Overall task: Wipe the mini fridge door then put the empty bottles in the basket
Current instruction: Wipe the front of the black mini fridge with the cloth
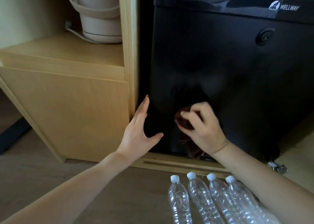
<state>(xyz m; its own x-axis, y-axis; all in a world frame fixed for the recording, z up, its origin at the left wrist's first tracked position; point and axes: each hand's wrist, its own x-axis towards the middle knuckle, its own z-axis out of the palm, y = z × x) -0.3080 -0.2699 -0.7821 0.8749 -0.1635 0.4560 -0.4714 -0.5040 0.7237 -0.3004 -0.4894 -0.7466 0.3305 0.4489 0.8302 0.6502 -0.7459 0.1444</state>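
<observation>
- Low on the black mini fridge door (220,67), the right hand (203,128) is pressing a dark brown cloth (184,124) against the glossy surface.
- That hand's fingers are curling round the bunched cloth and gripping it, while a loose end of the fabric is hanging down towards the bottom edge of the door.
- At the door's left edge, the left hand (138,130) is lying flat against the fridge. Its fingers are stretching straight upward, its thumb is spreading out to the side, and it is holding nothing.
- The two hands are sitting near each other on the lower half of the door without touching.
- Higher up on the door, a white WELLWAY logo (283,7) is showing at the upper right, and a round lock (265,36) is sitting below it.
- On the wooden floor (119,189) in front of the fridge, four clear empty bottles (200,201) with white caps are lying side by side, caps pointing towards the fridge.
- The right forearm is crossing above the rightmost bottle and partly hiding it.
- To the left, a light wooden cabinet (68,105) is standing right beside the fridge, and a beige kettle (98,15) is resting on its base in the open shelf, with its cord trailing off to the left.
</observation>
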